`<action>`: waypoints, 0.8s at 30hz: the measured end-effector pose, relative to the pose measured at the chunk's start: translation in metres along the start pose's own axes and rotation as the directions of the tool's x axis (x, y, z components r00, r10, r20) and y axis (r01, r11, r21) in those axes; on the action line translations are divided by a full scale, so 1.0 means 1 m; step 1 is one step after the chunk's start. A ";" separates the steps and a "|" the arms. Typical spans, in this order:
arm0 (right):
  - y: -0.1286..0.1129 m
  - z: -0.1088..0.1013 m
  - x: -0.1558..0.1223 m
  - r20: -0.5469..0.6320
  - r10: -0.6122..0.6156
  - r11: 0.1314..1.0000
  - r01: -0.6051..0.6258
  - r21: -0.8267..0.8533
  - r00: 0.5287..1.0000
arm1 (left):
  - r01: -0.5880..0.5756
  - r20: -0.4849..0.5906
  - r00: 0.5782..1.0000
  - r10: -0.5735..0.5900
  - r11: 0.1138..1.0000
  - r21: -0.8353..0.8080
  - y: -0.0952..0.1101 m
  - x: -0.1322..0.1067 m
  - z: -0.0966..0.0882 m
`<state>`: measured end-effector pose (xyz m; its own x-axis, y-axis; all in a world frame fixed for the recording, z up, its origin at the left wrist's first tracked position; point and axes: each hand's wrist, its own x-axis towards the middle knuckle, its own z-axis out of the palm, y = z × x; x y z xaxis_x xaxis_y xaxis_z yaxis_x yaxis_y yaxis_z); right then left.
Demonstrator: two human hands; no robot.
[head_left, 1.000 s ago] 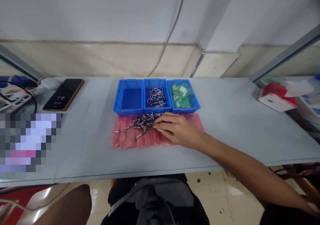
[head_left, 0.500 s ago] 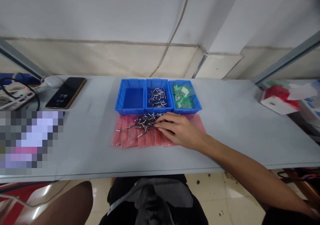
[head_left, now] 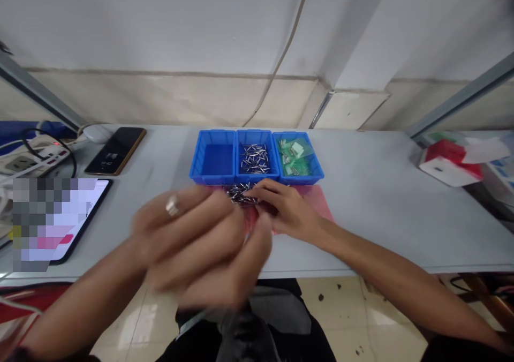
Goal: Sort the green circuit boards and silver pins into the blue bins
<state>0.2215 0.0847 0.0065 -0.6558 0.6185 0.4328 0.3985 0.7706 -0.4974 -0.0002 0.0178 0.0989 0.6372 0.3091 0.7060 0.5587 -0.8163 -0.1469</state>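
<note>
My right hand (head_left: 291,206) reaches to a loose pile of metal blind rivets (head_left: 237,191), its fingers bent and closed at the pile's right side. Whatever lies between its fingertips is hidden. In front of it, much nearer the camera, my left hand (head_left: 201,239) is smeared by motion; its fingers look curled and a ring shows on one. Whether it holds anything cannot be made out. Under the rivets lie pink plastic bags (head_left: 315,204), largely covered by my hands. Behind the pile, the middle blue bin (head_left: 257,179) holds more rivets.
The left blue bin (head_left: 212,180) shows its bare bottom; the right blue bin (head_left: 301,180) holds small green bags of parts. A phone (head_left: 115,150), a lit tablet-like screen (head_left: 86,217) and a power strip (head_left: 40,161) lie left. A red and white box (head_left: 450,164) stands right.
My left hand has come up from below the table edge into the foreground, covering much of the pink bags and rivets. My right hand stays at the pile, its fingers slightly more bent.
</note>
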 end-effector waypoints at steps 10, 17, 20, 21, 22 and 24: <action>-0.010 -0.016 0.005 -0.248 0.098 0.991 -0.071 0.117 0.964 | -0.039 -0.110 0.991 0.082 0.938 0.344 -0.090 -0.007 0.079; -0.008 -0.023 0.003 -0.306 0.233 0.955 -0.157 0.254 0.923 | -0.135 -0.019 0.990 0.141 0.972 0.192 -0.074 -0.017 0.074; -0.009 -0.025 0.003 -0.326 0.313 0.912 -0.186 0.366 0.892 | -0.168 -0.019 0.985 0.173 0.974 0.149 -0.069 -0.016 0.077; -0.010 -0.024 0.003 -0.332 0.333 0.894 -0.184 0.409 0.883 | -0.169 -0.021 0.985 0.174 0.975 0.144 -0.067 -0.017 0.078; -0.011 -0.024 0.003 -0.338 0.351 0.876 -0.178 0.448 0.873 | -0.169 -0.019 0.985 0.173 0.975 0.142 -0.065 -0.017 0.079; -0.012 -0.022 0.002 -0.350 0.381 0.845 -0.169 0.507 0.856 | -0.161 -0.011 0.986 0.164 0.977 0.142 -0.062 -0.018 0.080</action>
<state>0.2292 0.0803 0.0297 -0.1846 0.8766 0.4443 0.1226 0.4691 -0.8746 -0.0041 0.1022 0.0402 0.7145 0.1656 0.6798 0.5186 -0.7775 -0.3557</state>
